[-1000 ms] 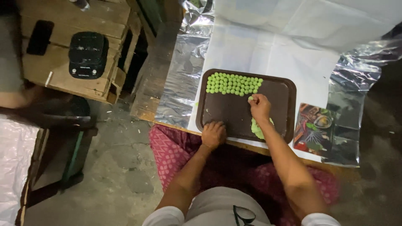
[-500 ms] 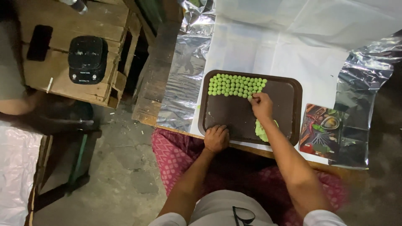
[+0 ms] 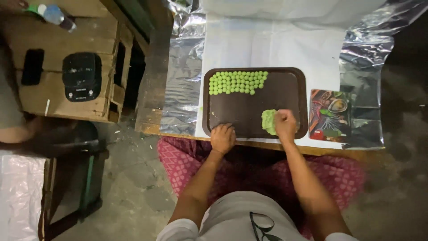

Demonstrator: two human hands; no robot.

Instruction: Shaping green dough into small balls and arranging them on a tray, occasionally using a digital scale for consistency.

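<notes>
- The left hand (image 3: 222, 138) rests knuckles-up, fingers curled, on the near rim of the dark brown rectangular tray (image 3: 285, 96) with rounded corners; it grasps nothing.
- The right hand (image 3: 285, 125) is bunched over the soft pale-green lump of dough (image 3: 268, 121) at the tray's near edge, touching it.
- Small smooth green dough balls (image 3: 237, 82) lie in tight rows at the tray's far left corner.
- Beneath the tray lie a white sheet (image 3: 272, 44) and crinkled silver foil (image 3: 180, 71).

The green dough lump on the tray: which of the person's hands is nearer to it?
Right. The right hand touches the green dough lump; the left hand rests apart at the tray's near edge.
</notes>
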